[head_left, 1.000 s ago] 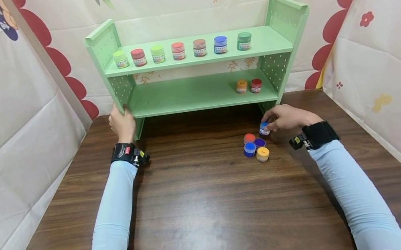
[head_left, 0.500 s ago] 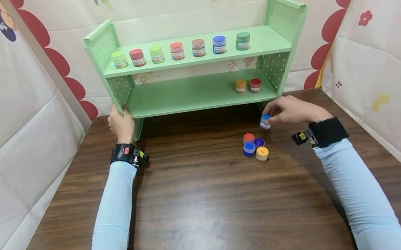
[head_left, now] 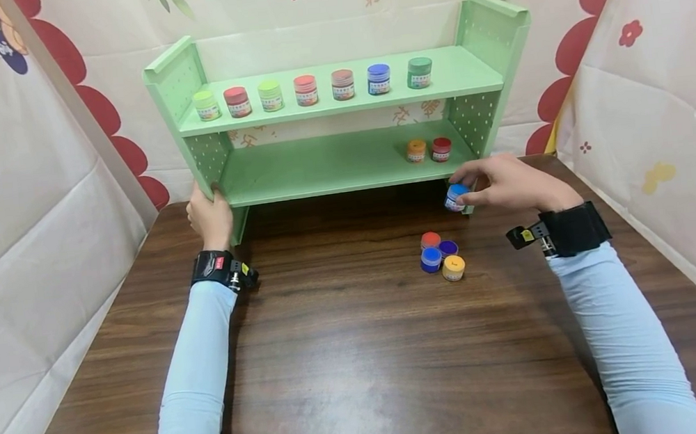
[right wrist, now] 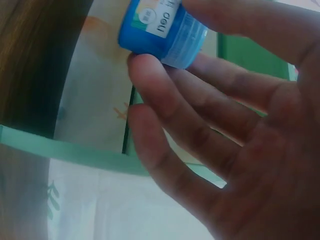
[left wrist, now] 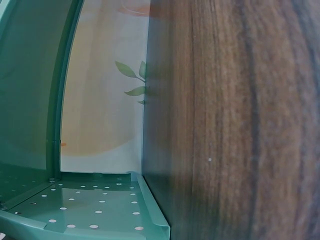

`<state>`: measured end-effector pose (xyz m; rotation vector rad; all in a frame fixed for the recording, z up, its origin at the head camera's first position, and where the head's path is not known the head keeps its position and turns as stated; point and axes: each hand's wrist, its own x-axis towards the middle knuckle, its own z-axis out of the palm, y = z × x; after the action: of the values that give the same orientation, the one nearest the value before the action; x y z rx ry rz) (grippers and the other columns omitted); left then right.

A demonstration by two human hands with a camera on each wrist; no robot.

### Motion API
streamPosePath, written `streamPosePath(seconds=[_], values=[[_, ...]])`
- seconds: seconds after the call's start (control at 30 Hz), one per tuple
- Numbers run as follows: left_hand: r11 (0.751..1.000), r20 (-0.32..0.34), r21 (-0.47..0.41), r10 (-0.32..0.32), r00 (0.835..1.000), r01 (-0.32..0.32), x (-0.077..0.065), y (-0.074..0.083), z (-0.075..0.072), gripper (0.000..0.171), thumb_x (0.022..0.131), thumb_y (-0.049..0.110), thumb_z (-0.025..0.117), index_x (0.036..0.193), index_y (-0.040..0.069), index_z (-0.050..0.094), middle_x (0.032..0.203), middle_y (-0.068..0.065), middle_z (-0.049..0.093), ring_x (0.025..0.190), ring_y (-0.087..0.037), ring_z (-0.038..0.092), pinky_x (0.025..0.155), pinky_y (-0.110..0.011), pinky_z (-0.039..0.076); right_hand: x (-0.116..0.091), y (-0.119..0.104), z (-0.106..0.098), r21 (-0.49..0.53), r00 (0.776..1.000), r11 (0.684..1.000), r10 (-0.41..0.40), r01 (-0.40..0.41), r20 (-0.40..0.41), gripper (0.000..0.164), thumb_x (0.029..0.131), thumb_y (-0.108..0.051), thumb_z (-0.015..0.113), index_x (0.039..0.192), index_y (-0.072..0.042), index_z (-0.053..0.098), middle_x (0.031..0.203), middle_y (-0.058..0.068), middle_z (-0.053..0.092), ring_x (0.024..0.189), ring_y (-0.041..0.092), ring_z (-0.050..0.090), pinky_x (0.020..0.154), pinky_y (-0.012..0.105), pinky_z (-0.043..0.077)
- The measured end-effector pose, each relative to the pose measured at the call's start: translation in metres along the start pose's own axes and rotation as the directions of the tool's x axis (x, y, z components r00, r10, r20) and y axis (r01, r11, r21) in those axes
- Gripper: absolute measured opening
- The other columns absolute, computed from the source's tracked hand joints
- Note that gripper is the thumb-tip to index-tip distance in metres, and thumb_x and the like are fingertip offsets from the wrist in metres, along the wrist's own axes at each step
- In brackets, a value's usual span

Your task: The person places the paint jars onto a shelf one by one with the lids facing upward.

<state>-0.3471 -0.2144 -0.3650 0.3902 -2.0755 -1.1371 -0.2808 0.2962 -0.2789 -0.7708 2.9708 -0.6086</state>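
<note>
Between thumb and fingers my right hand [head_left: 508, 184] pinches a blue paint jar [head_left: 455, 197], held above the table just below the right end of the lower shelf. The right wrist view shows that jar [right wrist: 159, 30] tilted, with a white label on it. My left hand [head_left: 211, 217] grips the lower left side of the green shelf rack [head_left: 343, 165]; its fingertips are partly hidden behind the side panel. Nearer me, a cluster of paint jars stands on the table: a red jar [head_left: 430, 240], a purple jar [head_left: 449, 248], a blue-capped jar [head_left: 431, 259] and a yellow jar [head_left: 453, 267].
Along the upper shelf stands a row of several jars, from a light green jar [head_left: 207, 105] to a dark green jar [head_left: 419, 72]. An orange jar [head_left: 416, 151] and a dark red jar [head_left: 441, 149] sit at the lower shelf's right. Printed cloth [head_left: 45, 274] surrounds the wooden table [head_left: 336, 358].
My right hand has lifted the blue paint jar off the table beside the cluster and brought it up toward the lower shelf. The left hand stays on the rack.
</note>
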Motion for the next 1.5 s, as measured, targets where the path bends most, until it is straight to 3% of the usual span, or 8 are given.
streamPosePath(seconds=[0.43, 0.73, 0.97, 1.13, 1.23, 1.33, 1.4, 1.5], values=[[1.000, -0.001, 0.003, 0.007, 1.000, -0.007, -0.002, -0.005, 0.006, 0.027, 0.103, 0.029, 0.054, 0.121, 0.013, 0.066, 0.129, -0.018, 0.071, 0.119, -0.046, 0.066, 0.094, -0.064, 0.048, 0.015, -0.017, 0.010, 0.036, 1.000, 0.999, -0.026, 0.026, 0.010, 0.030, 0.095, -0.018, 0.074, 0.123, -0.008, 0.072, 0.104, 0.007, 0.077, 0.086, 0.018, 0.068, 0.073, 0.033, 0.051], [1.000, -0.007, -0.003, 0.000, 1.000, 0.000, -0.004, -0.006, 0.006, 0.028, 0.103, 0.028, 0.055, 0.124, 0.015, 0.067, 0.131, -0.017, 0.071, 0.120, -0.045, 0.066, 0.095, -0.063, 0.048, 0.056, -0.031, 0.008, -0.024, 0.995, 0.995, -0.100, 0.099, -0.024, 0.031, 0.095, -0.024, 0.074, 0.122, -0.008, 0.073, 0.107, 0.010, 0.077, 0.093, 0.023, 0.072, 0.073, 0.034, 0.052], [1.000, -0.002, -0.011, 0.011, 1.000, -0.011, -0.002, 0.000, 0.006, 0.027, 0.103, 0.027, 0.053, 0.122, 0.014, 0.066, 0.129, -0.018, 0.071, 0.119, -0.045, 0.067, 0.094, -0.064, 0.048, 0.087, -0.040, -0.001, 0.000, 0.998, 0.998, -0.060, 0.060, -0.016, 0.037, 0.095, -0.026, 0.074, 0.125, -0.004, 0.072, 0.116, 0.015, 0.076, 0.109, 0.030, 0.071, 0.094, 0.047, 0.055], [1.000, -0.010, -0.009, 0.010, 1.000, -0.010, -0.001, 0.001, 0.005, 0.026, 0.102, 0.025, 0.054, 0.121, 0.013, 0.067, 0.128, -0.018, 0.072, 0.118, -0.045, 0.067, 0.093, -0.063, 0.048, 0.106, -0.045, -0.007, -0.032, 0.999, 0.999, -0.033, 0.034, 0.028, 0.038, 0.094, -0.027, 0.075, 0.124, -0.004, 0.073, 0.116, 0.016, 0.077, 0.110, 0.030, 0.071, 0.099, 0.048, 0.052], [1.000, -0.012, -0.010, 0.010, 1.000, -0.010, -0.001, 0.001, 0.003, 0.027, 0.102, 0.025, 0.054, 0.122, 0.013, 0.067, 0.129, -0.018, 0.071, 0.119, -0.045, 0.067, 0.093, -0.063, 0.048, 0.115, -0.049, -0.010, -0.061, 0.998, 0.997, -0.038, 0.041, 0.058, 0.038, 0.093, -0.027, 0.076, 0.123, -0.004, 0.073, 0.115, 0.016, 0.077, 0.105, 0.028, 0.071, 0.094, 0.045, 0.054], [1.000, -0.015, -0.006, 0.010, 1.000, -0.011, 0.000, 0.001, 0.002, 0.027, 0.102, 0.026, 0.055, 0.121, 0.013, 0.067, 0.129, -0.018, 0.071, 0.119, -0.046, 0.066, 0.093, -0.063, 0.048, 0.123, -0.052, -0.013, -0.073, 0.996, 0.997, -0.032, 0.038, 0.083, 0.036, 0.094, -0.026, 0.075, 0.123, -0.005, 0.073, 0.108, 0.016, 0.077, 0.084, 0.025, 0.071, 0.072, 0.040, 0.056], [1.000, -0.017, -0.004, 0.013, 1.000, -0.013, 0.000, 0.001, 0.001, 0.026, 0.101, 0.026, 0.055, 0.121, 0.012, 0.067, 0.128, -0.018, 0.071, 0.119, -0.046, 0.067, 0.093, -0.063, 0.048, 0.128, -0.054, -0.015, -0.076, 0.995, 0.997, -0.016, 0.024, 0.100, 0.035, 0.094, -0.026, 0.074, 0.123, -0.006, 0.074, 0.101, 0.014, 0.076, 0.070, 0.021, 0.065, 0.059, 0.036, 0.051], [1.000, -0.021, 0.000, 0.014, 1.000, -0.014, 0.000, 0.000, 0.001, 0.026, 0.102, 0.026, 0.054, 0.119, 0.012, 0.067, 0.127, -0.019, 0.072, 0.118, -0.046, 0.067, 0.092, -0.063, 0.048, 0.135, -0.056, -0.016, -0.078, 0.993, 0.997, 0.006, 0.003, 0.116, 0.032, 0.094, -0.025, 0.075, 0.120, -0.006, 0.074, 0.092, 0.013, 0.074, 0.058, 0.019, 0.060, 0.052, 0.032, 0.047]])
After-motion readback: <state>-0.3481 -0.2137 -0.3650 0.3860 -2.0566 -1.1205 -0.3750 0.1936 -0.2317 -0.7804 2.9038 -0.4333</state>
